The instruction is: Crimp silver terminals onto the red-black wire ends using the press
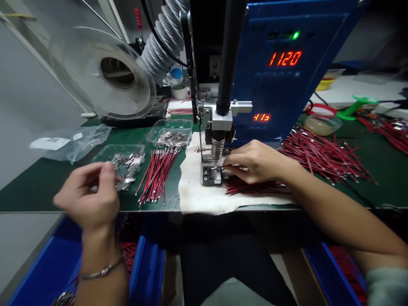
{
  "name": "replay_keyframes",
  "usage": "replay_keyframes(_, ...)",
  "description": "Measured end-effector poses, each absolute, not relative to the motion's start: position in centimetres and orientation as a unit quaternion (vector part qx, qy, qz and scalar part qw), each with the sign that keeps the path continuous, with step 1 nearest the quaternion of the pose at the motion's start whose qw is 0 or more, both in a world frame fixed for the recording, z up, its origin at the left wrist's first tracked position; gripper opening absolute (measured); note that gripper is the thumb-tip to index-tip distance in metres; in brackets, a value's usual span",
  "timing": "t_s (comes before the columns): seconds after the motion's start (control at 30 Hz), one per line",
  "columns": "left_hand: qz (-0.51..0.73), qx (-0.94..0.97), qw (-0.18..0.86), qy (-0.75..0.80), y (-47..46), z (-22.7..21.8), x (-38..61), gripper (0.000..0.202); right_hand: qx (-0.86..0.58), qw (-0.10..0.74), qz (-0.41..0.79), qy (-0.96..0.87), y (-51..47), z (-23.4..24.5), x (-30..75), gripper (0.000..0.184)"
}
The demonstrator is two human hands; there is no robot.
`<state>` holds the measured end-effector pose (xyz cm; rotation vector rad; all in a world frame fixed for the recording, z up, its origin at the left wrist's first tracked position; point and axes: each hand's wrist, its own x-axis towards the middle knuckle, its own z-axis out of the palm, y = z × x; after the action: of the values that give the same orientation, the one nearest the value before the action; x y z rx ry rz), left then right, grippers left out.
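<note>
Red "1120" display (285, 58) above right hand (250, 161)

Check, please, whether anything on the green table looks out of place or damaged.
The cream sheet under the small black fixture has a ragged edge, perhaps torn. The red-and-black wires right of the blue machine lie in a crisscrossed heap, unlike the tidier bundle at left.

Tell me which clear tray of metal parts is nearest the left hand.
The front-left tray, partly hidden by the left hand; the other tray sits farther back and right, behind the wire bundle.
</note>
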<state>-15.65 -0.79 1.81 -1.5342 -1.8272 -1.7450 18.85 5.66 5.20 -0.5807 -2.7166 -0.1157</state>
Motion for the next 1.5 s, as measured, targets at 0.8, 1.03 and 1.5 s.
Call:
replay_keyframes(0.8,-0.122,-0.587,0.009,-0.800,5.7,5.6,-19.8,0.042,-0.225,0.180,0.078,-0.955,5.5,5.1,18.8,0.015)
replay_keyframes(1.03,-0.099,-0.609,0.002,-0.787,6.3,5.0,-20.1,0.039,-0.229,0.200,0.094,-0.948,5.4,4.9,18.7,0.017)
replay_keyframes(1.5,-0.083,-0.618,-0.081,-0.778,5.5,6.2,-18.9,0.026,-0.233,0.247,0.070,-0.938,5.2,4.2,18.3,0.015)
